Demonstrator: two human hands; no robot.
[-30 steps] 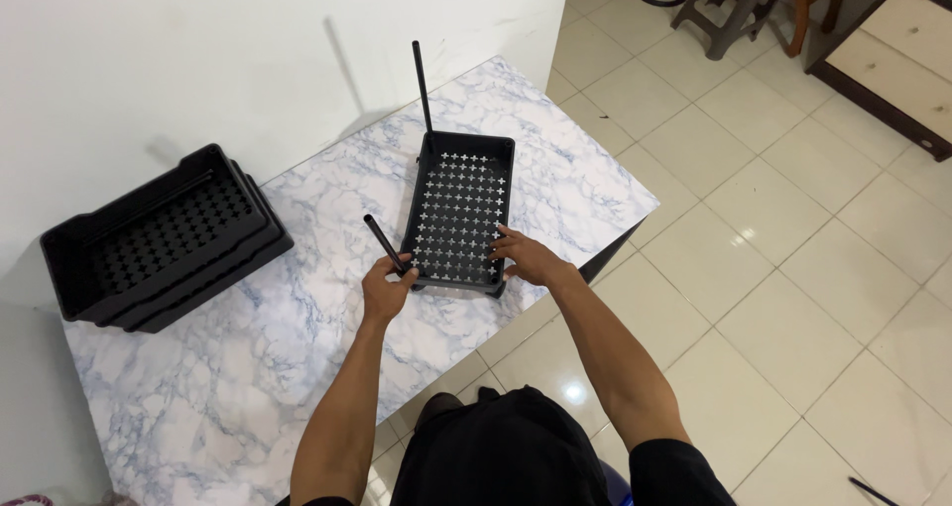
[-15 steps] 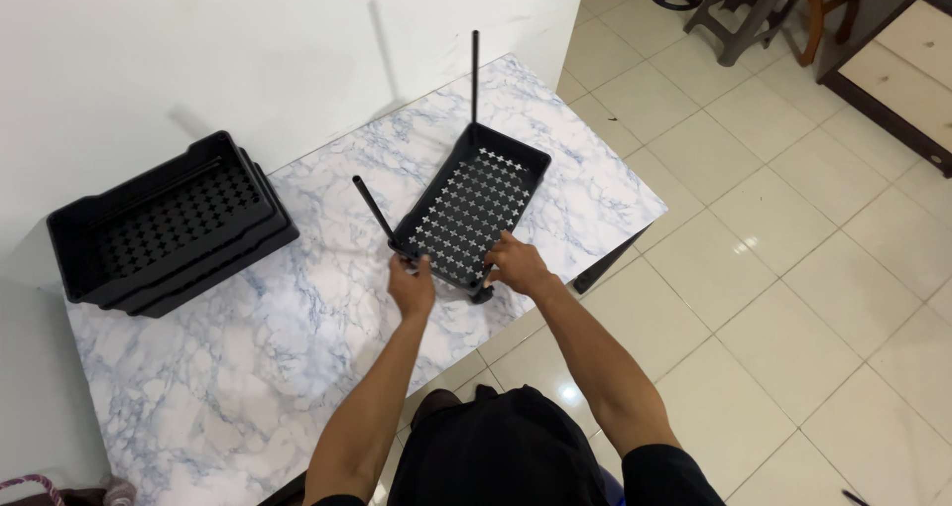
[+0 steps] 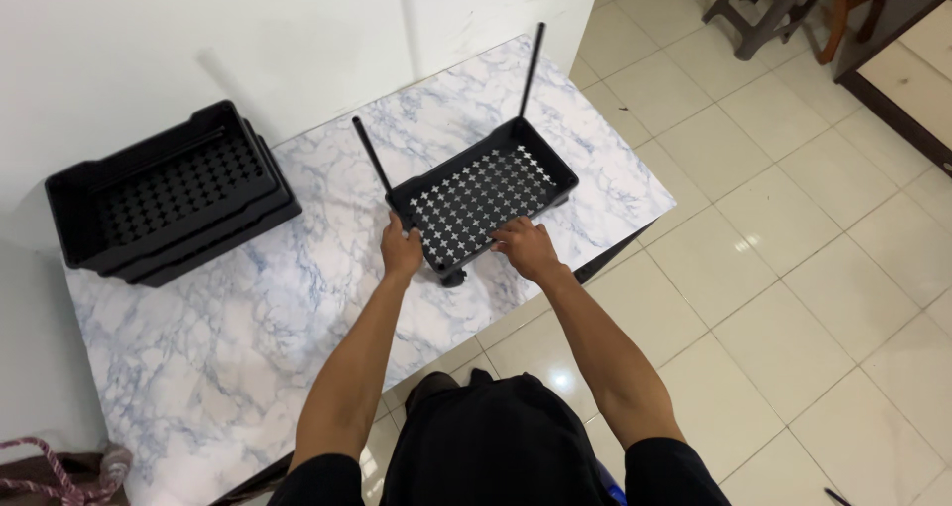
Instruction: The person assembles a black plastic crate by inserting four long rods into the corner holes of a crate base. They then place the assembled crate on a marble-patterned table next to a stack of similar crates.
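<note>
Both hands on one black perforated plastic tray [image 3: 483, 201] with cross-shaped cut-outs, sitting on the white-and-blue marbled desk [image 3: 248, 318]. Left hand [image 3: 401, 250] clenched round the tray's near-left corner; right hand [image 3: 527, 248] laid over the tray's near edge, fingers curled on the rim, grasping it. Two black upright poles fitted: one [image 3: 372, 155] at the tray's left corner, one [image 3: 533, 70] at the far corner. A small dark foot or caster [image 3: 453, 279] shows under the near corner between the hands. Poles at the other two corners not seen, so by the look of it the assembly is about half done; two posts and more tiers left.

Left of the tray, well apart: stack of black perforated plastic trays [image 3: 169, 201] nested together, unused, close to the white wall [image 3: 198, 30].

Room: tray sits near the desk's front edge, right side of tray near the desk's right edge, tiled floor [image 3: 793, 228] below. Bare marble between tray and stack. Wall just behind the tray limits push-back.
</note>
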